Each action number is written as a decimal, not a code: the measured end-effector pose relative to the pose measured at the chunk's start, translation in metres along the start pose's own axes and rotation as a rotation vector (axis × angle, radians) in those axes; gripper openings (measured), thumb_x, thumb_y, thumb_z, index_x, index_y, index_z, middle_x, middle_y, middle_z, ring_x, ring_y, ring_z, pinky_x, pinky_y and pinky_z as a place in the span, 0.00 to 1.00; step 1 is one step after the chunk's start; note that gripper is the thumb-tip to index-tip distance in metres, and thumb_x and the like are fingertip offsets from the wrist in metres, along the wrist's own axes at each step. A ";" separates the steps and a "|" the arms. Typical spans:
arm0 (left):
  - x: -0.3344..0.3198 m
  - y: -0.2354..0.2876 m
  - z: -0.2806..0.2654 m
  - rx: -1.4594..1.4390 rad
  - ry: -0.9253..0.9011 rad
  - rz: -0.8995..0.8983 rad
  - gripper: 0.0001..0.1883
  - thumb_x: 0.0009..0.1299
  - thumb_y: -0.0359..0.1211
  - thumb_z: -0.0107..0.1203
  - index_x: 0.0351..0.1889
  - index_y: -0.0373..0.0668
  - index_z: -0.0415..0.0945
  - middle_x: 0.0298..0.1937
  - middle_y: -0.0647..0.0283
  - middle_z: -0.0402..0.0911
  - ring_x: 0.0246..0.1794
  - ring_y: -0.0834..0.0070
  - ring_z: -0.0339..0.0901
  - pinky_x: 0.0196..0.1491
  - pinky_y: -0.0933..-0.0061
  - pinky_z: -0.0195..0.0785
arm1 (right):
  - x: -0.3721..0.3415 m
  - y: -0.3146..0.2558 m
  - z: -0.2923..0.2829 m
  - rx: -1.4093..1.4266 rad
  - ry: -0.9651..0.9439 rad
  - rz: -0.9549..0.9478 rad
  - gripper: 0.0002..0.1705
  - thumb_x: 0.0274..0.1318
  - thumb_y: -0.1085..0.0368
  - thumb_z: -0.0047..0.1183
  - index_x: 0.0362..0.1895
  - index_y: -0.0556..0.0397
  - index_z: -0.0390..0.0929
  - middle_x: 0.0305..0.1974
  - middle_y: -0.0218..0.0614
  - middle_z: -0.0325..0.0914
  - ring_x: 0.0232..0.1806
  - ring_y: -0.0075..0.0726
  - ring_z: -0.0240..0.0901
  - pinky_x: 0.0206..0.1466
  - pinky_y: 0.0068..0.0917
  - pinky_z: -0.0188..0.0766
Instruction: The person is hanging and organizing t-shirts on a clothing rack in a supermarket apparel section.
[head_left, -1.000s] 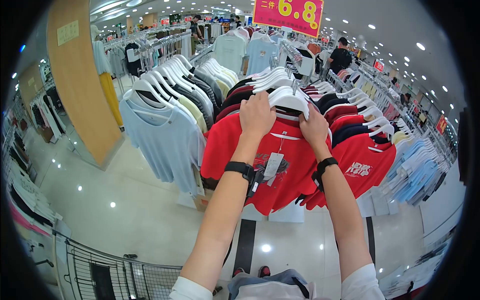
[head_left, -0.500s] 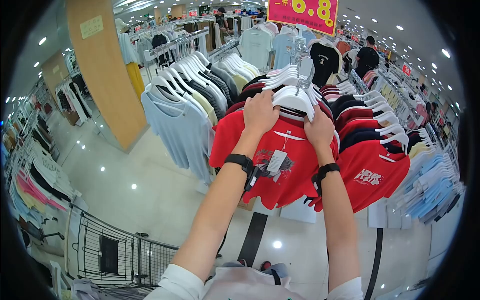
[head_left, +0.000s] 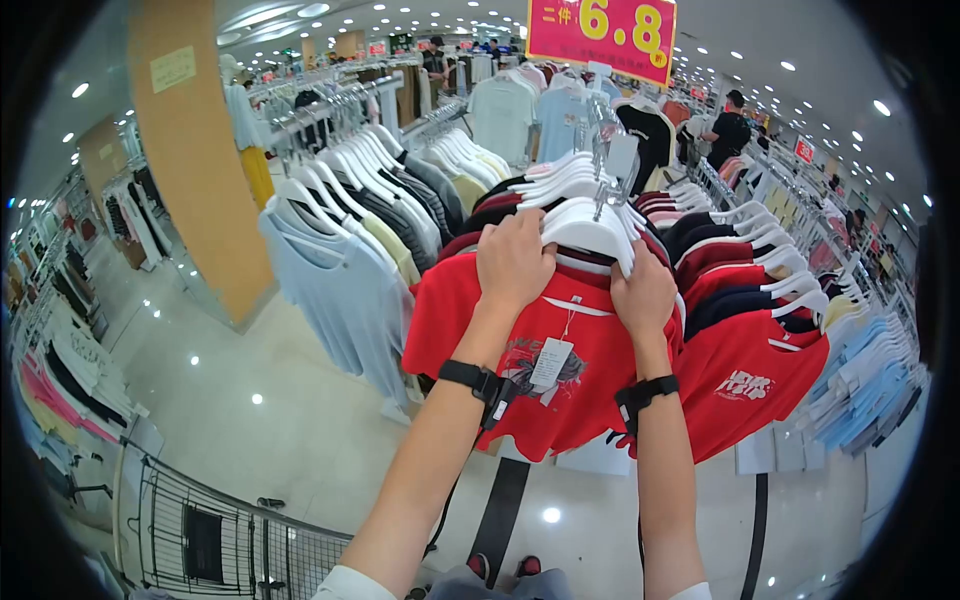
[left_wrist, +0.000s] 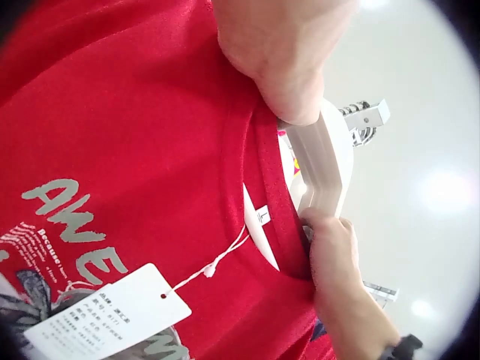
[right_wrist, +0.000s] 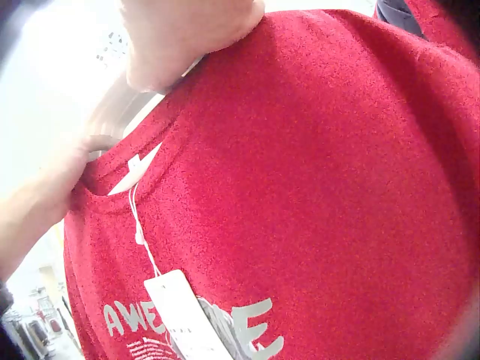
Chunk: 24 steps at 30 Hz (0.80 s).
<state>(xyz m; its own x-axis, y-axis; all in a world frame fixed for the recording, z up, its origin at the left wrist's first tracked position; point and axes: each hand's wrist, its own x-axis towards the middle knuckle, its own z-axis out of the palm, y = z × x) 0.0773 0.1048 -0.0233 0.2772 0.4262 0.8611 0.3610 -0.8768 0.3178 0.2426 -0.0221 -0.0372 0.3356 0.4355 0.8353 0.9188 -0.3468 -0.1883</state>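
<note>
A red T-shirt (head_left: 500, 335) with a grey-and-white print hangs facing me on a white hanger (head_left: 588, 226). My left hand (head_left: 515, 262) grips its shoulder just left of the neckline, fingers curled over the top with the hanger. On the other side of the neckline, my right hand (head_left: 643, 290) holds the matching shoulder and hanger arm. From the collar dangles a white price tag (head_left: 552, 362) on a string, lying over the print. The left wrist view shows a small size label (left_wrist: 262, 215) inside the collar. Fingertips behind the shirt are hidden.
More red shirts (head_left: 755, 385) and dark ones hang close on the right. At left are a light blue top (head_left: 325, 280) and grey shirts on a rail. A pink sale sign (head_left: 600, 40) stands above. A wire cart (head_left: 200, 530) is at lower left, a pillar (head_left: 195, 160) behind.
The head view has swung about, and the shirt and hands sit slightly lower in it than before. Both hands keep the same hold on the red T-shirt and hanger.
</note>
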 end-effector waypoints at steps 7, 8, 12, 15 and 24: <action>0.000 -0.007 0.014 -0.050 0.090 0.015 0.18 0.60 0.35 0.68 0.48 0.43 0.80 0.38 0.58 0.86 0.39 0.57 0.83 0.46 0.57 0.69 | -0.001 -0.005 0.002 -0.019 0.062 0.032 0.17 0.51 0.63 0.63 0.47 0.52 0.81 0.31 0.49 0.84 0.33 0.60 0.82 0.40 0.52 0.77; 0.000 -0.007 0.015 -0.050 0.094 0.006 0.18 0.60 0.35 0.68 0.48 0.43 0.80 0.38 0.58 0.86 0.39 0.57 0.83 0.46 0.57 0.69 | 0.000 -0.004 0.003 -0.019 0.076 0.024 0.17 0.51 0.63 0.64 0.46 0.52 0.81 0.31 0.49 0.84 0.33 0.60 0.82 0.39 0.52 0.77; 0.001 -0.005 0.015 -0.043 0.096 -0.004 0.18 0.60 0.35 0.68 0.47 0.44 0.81 0.38 0.59 0.86 0.38 0.57 0.83 0.45 0.57 0.70 | 0.000 -0.005 0.000 -0.017 0.077 0.015 0.16 0.51 0.62 0.64 0.45 0.52 0.81 0.31 0.50 0.84 0.33 0.60 0.82 0.39 0.52 0.77; 0.003 -0.009 0.018 -0.054 0.120 0.011 0.18 0.59 0.35 0.68 0.48 0.44 0.81 0.38 0.59 0.86 0.38 0.57 0.83 0.45 0.57 0.70 | 0.001 -0.006 0.001 -0.019 0.073 0.043 0.16 0.50 0.62 0.64 0.44 0.52 0.81 0.30 0.50 0.83 0.33 0.60 0.82 0.39 0.52 0.76; 0.003 -0.004 0.006 0.036 0.077 0.020 0.17 0.61 0.36 0.67 0.48 0.44 0.81 0.39 0.57 0.86 0.39 0.56 0.83 0.45 0.55 0.70 | 0.001 -0.002 0.007 0.032 0.076 -0.010 0.18 0.50 0.61 0.65 0.46 0.51 0.81 0.31 0.46 0.83 0.31 0.58 0.81 0.37 0.50 0.76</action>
<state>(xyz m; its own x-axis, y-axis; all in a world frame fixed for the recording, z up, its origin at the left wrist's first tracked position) 0.0825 0.1113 -0.0242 0.2161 0.3894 0.8954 0.3882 -0.8757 0.2871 0.2428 -0.0152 -0.0392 0.3109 0.3737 0.8739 0.9286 -0.3153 -0.1956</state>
